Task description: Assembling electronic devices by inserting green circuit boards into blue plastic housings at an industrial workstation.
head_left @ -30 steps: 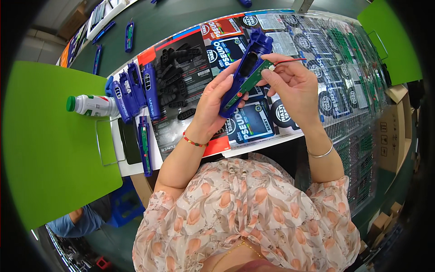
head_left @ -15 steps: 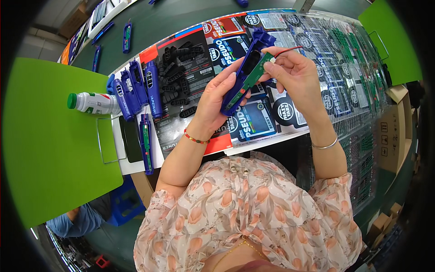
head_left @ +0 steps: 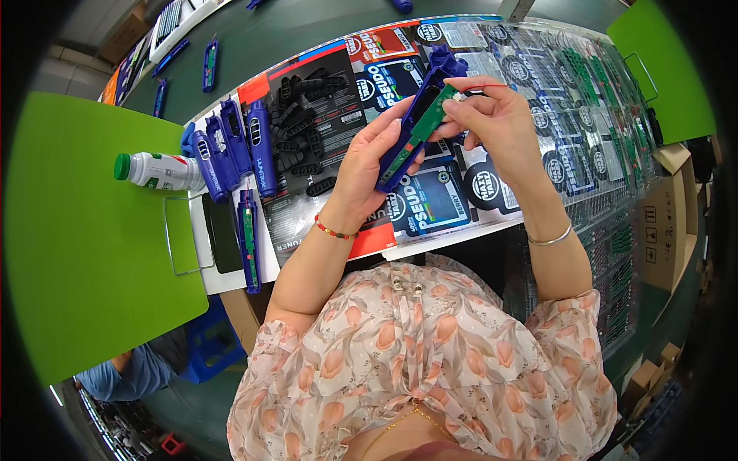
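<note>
My left hand [head_left: 369, 157] is closed round the lower half of a blue plastic housing [head_left: 440, 64], tilted with its open side up. A long green circuit board [head_left: 427, 123] lies partly in the housing, its lower end down in the shell. My right hand [head_left: 492, 115] pinches the board's upper end near a white connector [head_left: 459, 97]. From there a red wire [head_left: 483, 87] runs across my right fingers. Left of my hands, another housing [head_left: 247, 238] holding a green board lies at the table edge. Several blue housings [head_left: 261, 150] are beside it.
Small black plastic parts [head_left: 296, 127] lie piled on a printed sheet. A white bottle with a green cap [head_left: 161, 170] rests at left by a green panel [head_left: 84, 246]. Clear trays with green boards [head_left: 615, 230] stand at right. A conveyor belt [head_left: 307, 27] runs behind.
The circuit board has settled closer into the housing, with its upper end turned slightly. My right fingers have shifted a little left along it. On the belt, blue housings have drifted left.
</note>
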